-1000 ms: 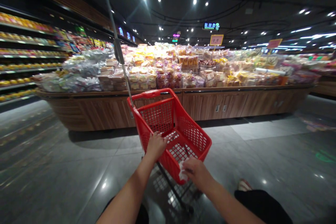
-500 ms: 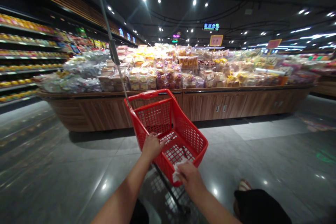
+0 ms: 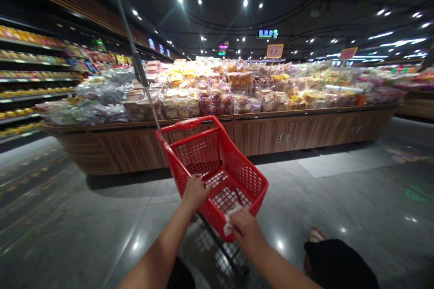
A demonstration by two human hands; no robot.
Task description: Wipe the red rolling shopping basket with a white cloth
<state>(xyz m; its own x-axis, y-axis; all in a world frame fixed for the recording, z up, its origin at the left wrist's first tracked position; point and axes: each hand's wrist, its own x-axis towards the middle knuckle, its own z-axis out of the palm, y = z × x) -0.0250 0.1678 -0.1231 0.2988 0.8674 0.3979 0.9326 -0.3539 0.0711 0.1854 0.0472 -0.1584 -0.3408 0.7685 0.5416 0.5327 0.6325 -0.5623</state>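
In front of me stands a red plastic shopping cart (image 3: 242, 149) with lattice walls. My left hand (image 3: 196, 192) is closed over its near left rim, the fingers partly hidden inside the basket. At the near corner, my right hand (image 3: 247, 226) pinches a crumpled white tissue (image 3: 232, 219) against the rim. The fingertips under the tissue are hidden. The basket floor (image 3: 224, 189) shows through between my hands. A thin metal pole (image 3: 127, 31) rises from the cart's far left corner.
Beyond the cart runs a long wooden display counter (image 3: 271, 135) heaped with bagged baked goods (image 3: 213, 92). A yellow-edged price sign (image 3: 275, 51) stands above them. Stocked shelves (image 3: 34, 74) line the left. A person's leg in black (image 3: 339, 262) is at the lower right on grey tiles.
The view has turned slightly to the right, so the counter and signs sit a little further left. Both hands keep the same hold on the cart and the tissue.
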